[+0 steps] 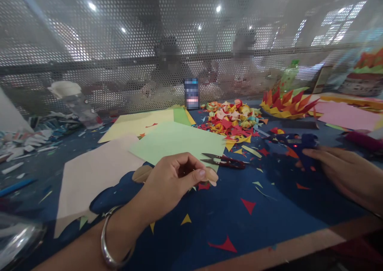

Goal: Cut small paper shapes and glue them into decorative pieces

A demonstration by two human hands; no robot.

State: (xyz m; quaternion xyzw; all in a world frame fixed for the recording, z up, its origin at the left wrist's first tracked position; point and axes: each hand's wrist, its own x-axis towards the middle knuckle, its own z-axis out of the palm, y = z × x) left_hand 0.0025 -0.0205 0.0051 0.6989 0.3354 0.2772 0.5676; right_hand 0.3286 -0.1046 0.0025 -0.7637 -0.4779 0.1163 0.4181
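My left hand (176, 177), a silver bangle on its wrist, pinches a small curled cream paper piece (212, 176) between thumb and fingertips. Fingers of my right hand (344, 169) wrap round the handle of a dark blue glue gun (308, 143), which shows a small red light and points left. Just beyond the cream piece lie dark red scissors (230, 162), their blades apart over a light green sheet (179, 143). A brownish oval paper piece (142, 174) is partly hidden behind my left hand.
A heap of cut paper pieces (233, 117) and a phone (192, 93) stand farther back. At the right is a spiky red and yellow paper piece (287, 105). A pale cut sheet (95, 171) and a bottle (82, 107) are on the left; paper scraps (248, 205) litter the blue tabletop.
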